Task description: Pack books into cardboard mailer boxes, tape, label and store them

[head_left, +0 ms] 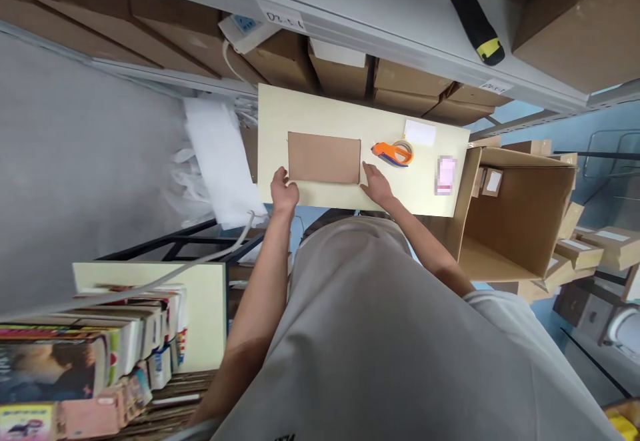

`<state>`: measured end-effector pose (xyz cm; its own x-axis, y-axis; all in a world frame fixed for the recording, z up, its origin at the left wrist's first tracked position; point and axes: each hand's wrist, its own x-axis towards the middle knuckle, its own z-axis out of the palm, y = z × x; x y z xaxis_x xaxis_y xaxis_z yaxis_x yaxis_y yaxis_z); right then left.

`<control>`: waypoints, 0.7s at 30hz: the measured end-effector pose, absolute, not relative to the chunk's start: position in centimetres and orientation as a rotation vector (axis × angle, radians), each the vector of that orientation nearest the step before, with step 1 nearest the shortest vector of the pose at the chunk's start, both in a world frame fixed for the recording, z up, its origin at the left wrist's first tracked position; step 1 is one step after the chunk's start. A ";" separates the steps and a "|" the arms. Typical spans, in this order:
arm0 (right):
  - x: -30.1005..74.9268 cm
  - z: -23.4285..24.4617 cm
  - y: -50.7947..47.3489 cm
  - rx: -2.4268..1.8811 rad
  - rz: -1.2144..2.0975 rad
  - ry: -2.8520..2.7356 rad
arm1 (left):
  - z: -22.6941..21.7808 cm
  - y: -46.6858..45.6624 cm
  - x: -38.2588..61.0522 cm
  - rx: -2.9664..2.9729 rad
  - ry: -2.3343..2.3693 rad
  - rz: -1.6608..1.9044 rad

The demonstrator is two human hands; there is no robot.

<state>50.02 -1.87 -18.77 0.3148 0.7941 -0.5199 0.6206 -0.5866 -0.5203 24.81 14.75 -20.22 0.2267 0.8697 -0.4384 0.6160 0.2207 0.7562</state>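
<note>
A flat brown cardboard box (324, 157) lies on the pale yellow tabletop (345, 109) in front of me. My left hand (284, 191) is just off its near left corner, thumb and fingers apart and nothing between them. By the near right corner is my right hand (376, 185), its fingers stretched out beside the box's edge. Whether the right fingertips touch the cardboard I cannot tell. To the right of the box sits an orange tape dispenser (393, 153) with a roll of tape. White paper labels (420, 132) lie behind it.
A blurred pink item (445, 175) is at the table's right end. Beyond it stands a large open carton (515, 221). Overhead, a shelf (380, 7) holds a black-and-yellow utility knife (474, 19). White packing sheets (223, 161) hang left; books (135, 334) stand at lower left.
</note>
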 end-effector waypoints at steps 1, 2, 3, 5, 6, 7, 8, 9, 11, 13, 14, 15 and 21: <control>50.7 -18.5 -2.7 -2.403 1.029 -1.291 | -19.7 14.5 25.0 1.443 1.568 0.351; 51.6 -18.2 -3.5 -2.463 0.914 -1.264 | -19.0 14.3 25.4 1.411 1.640 0.396; 52.5 -18.0 -4.2 -2.529 0.812 -1.221 | -18.3 14.0 25.9 1.405 1.676 0.447; 54.3 -18.0 -5.1 -2.644 0.705 -1.140 | -16.9 13.3 27.6 1.475 1.617 0.536; 55.1 -18.2 -5.3 -2.678 0.703 -1.128 | -16.3 12.9 28.8 1.510 1.561 0.566; 55.8 -18.5 -5.2 -2.692 0.726 -1.137 | -15.9 12.4 30.2 1.535 1.495 0.576; 56.4 -18.9 -5.0 -2.690 0.759 -1.155 | -15.6 11.8 31.8 1.546 1.424 0.569; 56.9 -19.3 -4.7 -2.676 0.793 -1.171 | -15.5 11.2 33.5 1.543 1.350 0.552; 57.4 -20.0 -4.0 -2.637 0.847 -1.166 | -15.6 9.7 36.9 1.478 1.202 0.467; 57.7 -20.2 -3.5 -2.612 0.873 -1.123 | -16.0 8.1 39.9 1.347 1.153 0.319; 57.8 -20.1 -3.4 -2.605 0.884 -1.102 | -16.1 7.4 41.1 1.263 1.159 0.237; 57.8 -19.7 -3.4 -2.602 0.894 -1.077 | -16.3 6.7 42.1 1.235 1.159 0.201; 56.8 -14.3 -3.4 -2.347 0.863 -0.768 | -15.3 6.1 44.4 1.207 1.127 0.276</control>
<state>56.77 -3.43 -14.29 0.6362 0.6568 -0.4048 0.3253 -0.7041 -0.6312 44.39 6.08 -15.34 0.4699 0.6996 -0.5383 0.3714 0.3965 0.8396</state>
